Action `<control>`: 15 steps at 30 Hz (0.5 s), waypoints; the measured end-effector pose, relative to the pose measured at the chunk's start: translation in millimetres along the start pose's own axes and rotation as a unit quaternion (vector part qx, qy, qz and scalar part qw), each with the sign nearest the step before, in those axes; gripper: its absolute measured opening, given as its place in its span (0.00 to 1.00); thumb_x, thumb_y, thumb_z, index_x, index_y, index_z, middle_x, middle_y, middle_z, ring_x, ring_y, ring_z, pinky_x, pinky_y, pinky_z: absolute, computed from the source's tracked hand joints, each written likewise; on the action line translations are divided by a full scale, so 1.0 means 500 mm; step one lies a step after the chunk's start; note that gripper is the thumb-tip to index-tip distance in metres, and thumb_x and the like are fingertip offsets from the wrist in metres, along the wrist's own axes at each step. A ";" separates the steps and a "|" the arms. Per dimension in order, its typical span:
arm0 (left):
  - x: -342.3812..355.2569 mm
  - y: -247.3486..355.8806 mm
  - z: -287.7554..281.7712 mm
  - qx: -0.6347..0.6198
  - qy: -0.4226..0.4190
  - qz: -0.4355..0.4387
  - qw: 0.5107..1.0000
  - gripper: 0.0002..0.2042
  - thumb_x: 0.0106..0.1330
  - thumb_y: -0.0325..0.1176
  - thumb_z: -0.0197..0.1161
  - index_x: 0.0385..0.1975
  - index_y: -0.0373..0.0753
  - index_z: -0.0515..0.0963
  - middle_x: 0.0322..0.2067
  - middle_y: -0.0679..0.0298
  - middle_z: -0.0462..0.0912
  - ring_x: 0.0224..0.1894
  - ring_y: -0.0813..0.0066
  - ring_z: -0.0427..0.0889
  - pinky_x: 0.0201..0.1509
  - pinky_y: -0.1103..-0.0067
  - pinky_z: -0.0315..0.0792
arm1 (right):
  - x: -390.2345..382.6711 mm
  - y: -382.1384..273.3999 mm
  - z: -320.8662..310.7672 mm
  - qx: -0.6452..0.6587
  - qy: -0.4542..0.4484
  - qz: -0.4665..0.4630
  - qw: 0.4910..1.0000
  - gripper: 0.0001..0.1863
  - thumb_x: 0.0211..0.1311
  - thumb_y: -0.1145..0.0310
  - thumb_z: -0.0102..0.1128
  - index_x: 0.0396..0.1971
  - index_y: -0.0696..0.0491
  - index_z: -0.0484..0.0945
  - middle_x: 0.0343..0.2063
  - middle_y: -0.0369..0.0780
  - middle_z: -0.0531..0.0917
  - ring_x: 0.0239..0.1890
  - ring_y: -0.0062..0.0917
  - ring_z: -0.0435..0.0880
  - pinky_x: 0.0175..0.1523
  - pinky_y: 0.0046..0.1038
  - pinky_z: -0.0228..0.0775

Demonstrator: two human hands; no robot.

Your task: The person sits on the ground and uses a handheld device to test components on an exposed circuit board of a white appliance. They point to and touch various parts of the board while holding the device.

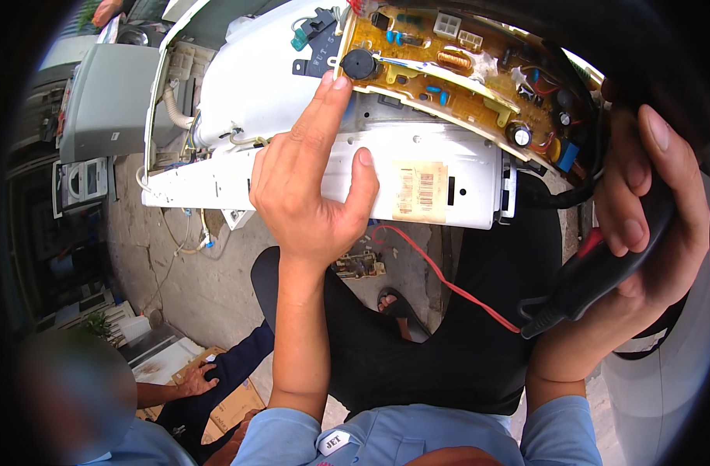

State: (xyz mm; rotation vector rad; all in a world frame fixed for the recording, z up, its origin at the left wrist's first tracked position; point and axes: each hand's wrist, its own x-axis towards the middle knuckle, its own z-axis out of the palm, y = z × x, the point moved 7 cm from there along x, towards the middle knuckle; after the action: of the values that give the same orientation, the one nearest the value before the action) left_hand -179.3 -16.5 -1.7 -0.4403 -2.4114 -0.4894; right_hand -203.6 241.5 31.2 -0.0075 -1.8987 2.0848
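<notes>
My left hand [312, 171] reaches up with fingers stretched out, its fingertips at the left corner of a yellow-brown circuit board [417, 81]. A round black buzzer [360, 64] sits right by those fingertips, and a blue-and-white wire crosses the board. The board lies over a white appliance panel [355, 167] with a paper barcode label [419, 190]. My right hand [654, 194] is wrapped round the handle of a black corded tool [615, 268] with a red switch. A red cord [448, 283] hangs from the handle's lower end. Dark blur hides the tool's upper part.
A grey appliance casing [110, 97] stands at the far left. Another person [149, 435] sits at the lower left beside cardboard [234, 408]. A small loose circuit board [359, 266] lies on the concrete floor. A grey-white rounded body [654, 396] is at the right.
</notes>
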 end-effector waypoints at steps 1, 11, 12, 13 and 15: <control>0.000 0.000 0.001 -0.002 -0.002 -0.002 1.000 0.30 0.53 0.30 0.66 0.62 0.42 0.81 0.58 0.60 0.86 0.37 0.71 0.86 0.42 0.79 0.72 | -0.001 0.003 -0.001 -0.007 -0.001 -0.010 1.000 0.15 0.72 0.69 0.57 0.25 0.55 0.66 0.20 0.35 0.67 0.08 0.13 0.63 0.12 0.13 0.60; 0.005 0.003 -0.007 -0.003 -0.004 -0.013 1.000 0.30 0.53 0.29 0.67 0.62 0.42 0.81 0.57 0.60 0.86 0.36 0.69 0.85 0.43 0.78 0.72 | 0.017 0.042 -0.009 0.231 -0.014 0.216 0.949 0.08 0.71 0.72 0.57 0.36 0.59 0.68 0.21 0.36 0.69 0.08 0.13 0.64 0.11 0.15 0.59; 0.009 0.010 -0.010 0.000 -0.019 -0.015 1.000 0.30 0.54 0.28 0.67 0.62 0.39 0.80 0.58 0.57 0.86 0.39 0.66 0.86 0.45 0.77 0.73 | 0.017 0.046 -0.017 0.229 -0.017 0.220 0.948 0.09 0.68 0.72 0.60 0.33 0.60 0.71 0.20 0.37 0.69 0.08 0.15 0.65 0.12 0.15 0.59; 0.011 0.013 -0.011 0.002 -0.034 -0.018 0.999 0.30 0.54 0.27 0.66 0.62 0.36 0.79 0.58 0.54 0.85 0.42 0.64 0.87 0.47 0.75 0.74 | 0.018 0.048 -0.022 0.227 -0.020 0.225 0.947 0.09 0.65 0.71 0.62 0.30 0.61 0.73 0.19 0.38 0.70 0.09 0.16 0.65 0.12 0.16 0.58; 0.011 0.013 -0.014 0.002 -0.030 -0.017 0.999 0.30 0.54 0.27 0.66 0.62 0.37 0.79 0.58 0.55 0.85 0.40 0.64 0.87 0.46 0.76 0.73 | 0.018 0.043 -0.018 0.224 -0.018 0.230 0.947 0.11 0.62 0.70 0.65 0.27 0.62 0.76 0.18 0.38 0.71 0.09 0.17 0.67 0.13 0.16 0.58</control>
State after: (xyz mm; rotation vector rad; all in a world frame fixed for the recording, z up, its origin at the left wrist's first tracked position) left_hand -176.9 -12.8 8.4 -0.4178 -2.4812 -0.4927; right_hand -215.3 251.0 11.2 -0.3396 -1.4967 2.8049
